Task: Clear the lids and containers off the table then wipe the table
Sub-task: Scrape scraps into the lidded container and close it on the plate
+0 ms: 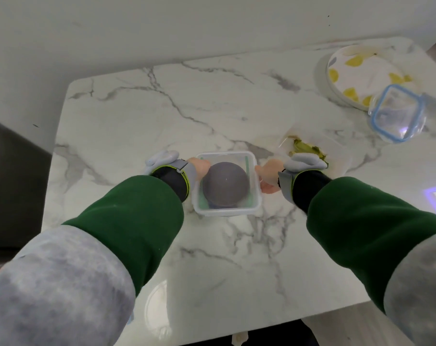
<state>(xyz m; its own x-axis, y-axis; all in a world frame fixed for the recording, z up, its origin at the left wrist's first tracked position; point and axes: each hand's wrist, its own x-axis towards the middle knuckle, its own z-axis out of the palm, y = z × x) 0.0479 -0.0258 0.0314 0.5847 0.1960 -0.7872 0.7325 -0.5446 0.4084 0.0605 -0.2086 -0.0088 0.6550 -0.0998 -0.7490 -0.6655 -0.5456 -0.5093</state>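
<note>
Clear plastic container (254, 193), square with rounded corners, sits in the middle of the white marbled surface (212, 108), directly ahead of the person in the head view. A grey domed object (225, 184) fills most of its inside, with something green showing along the inner walls.

The left hand (199, 167) is against the container's left wall and the right hand (268, 176) against its right wall. The right fingers (269, 187) curl in around the rim. The left ones are mostly hidden behind the wrist, but that hand also looks closed on the edge. Both wrists carry grey strapped bands (184, 168) over black cuffs, below green sleeves (142, 216).

Just beyond the right hand lie green leafy scraps (305, 147) under or inside something clear; I cannot tell which. At the far right of the surface lies a white plate (361, 71) with yellow markings, and a blue-rimmed lid (396, 113) overlaps its near edge. Near the front edge, beside the left sleeve, a faint round clear lid (162, 303) lies flat.
</note>
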